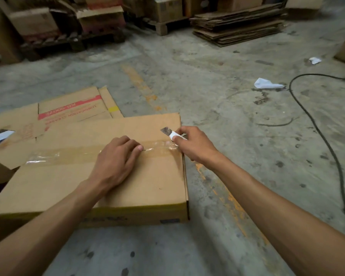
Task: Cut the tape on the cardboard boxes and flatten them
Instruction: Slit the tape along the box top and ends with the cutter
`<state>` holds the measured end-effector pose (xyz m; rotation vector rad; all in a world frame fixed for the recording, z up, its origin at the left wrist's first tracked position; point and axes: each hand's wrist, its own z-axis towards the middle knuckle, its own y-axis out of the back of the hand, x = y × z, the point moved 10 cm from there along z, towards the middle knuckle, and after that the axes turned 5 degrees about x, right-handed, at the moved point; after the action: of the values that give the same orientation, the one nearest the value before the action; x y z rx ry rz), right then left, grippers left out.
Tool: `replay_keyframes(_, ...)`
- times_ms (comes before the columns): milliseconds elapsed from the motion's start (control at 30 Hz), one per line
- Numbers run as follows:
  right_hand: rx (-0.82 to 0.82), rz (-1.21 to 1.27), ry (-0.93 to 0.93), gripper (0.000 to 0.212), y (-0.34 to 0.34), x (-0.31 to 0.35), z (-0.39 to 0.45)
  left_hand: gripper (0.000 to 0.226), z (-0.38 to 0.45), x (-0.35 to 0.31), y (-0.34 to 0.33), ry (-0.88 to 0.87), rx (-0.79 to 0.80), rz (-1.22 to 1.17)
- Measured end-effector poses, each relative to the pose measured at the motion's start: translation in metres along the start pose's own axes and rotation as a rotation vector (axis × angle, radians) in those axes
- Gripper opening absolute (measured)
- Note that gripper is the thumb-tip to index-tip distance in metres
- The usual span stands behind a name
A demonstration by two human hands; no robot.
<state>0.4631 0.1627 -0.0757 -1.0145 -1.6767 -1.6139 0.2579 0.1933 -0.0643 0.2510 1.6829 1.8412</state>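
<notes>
A brown cardboard box [151,184] lies on the concrete floor in front of me, its top seam closed with a strip of clear tape [72,154]. My left hand [116,162] rests on the box top with its fingertips pressing on the tape near the seam. My right hand [193,144] pinches a small blade wrapped in white [168,132] just above the box's right edge, the dark blade tip pointing left over the cardboard, slightly above the tape's right end.
A flattened printed carton [74,108] lies behind the box on the left. A stack of flattened cardboard [239,26] and pallets with boxes [68,22] stand at the back. A black cable [319,132] and white paper scraps [267,84] lie on the floor to the right.
</notes>
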Motion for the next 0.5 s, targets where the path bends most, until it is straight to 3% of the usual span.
replay_keyframes(167,-0.039,-0.207,0.003,0.015,0.0,0.002,0.004,0.047,0.0,-0.001,-0.006,0.031,-0.041,-0.005)
replay_keyframes(333,-0.203,-0.323,0.156,0.02,0.013,0.022,0.012,0.049,0.004,-0.001,-0.002,0.031,-0.09,-0.063)
replay_keyframes(500,-0.076,-0.363,0.246,0.019,-0.006,0.022,0.04,0.062,0.005,0.007,-0.001,0.081,-0.115,-0.076)
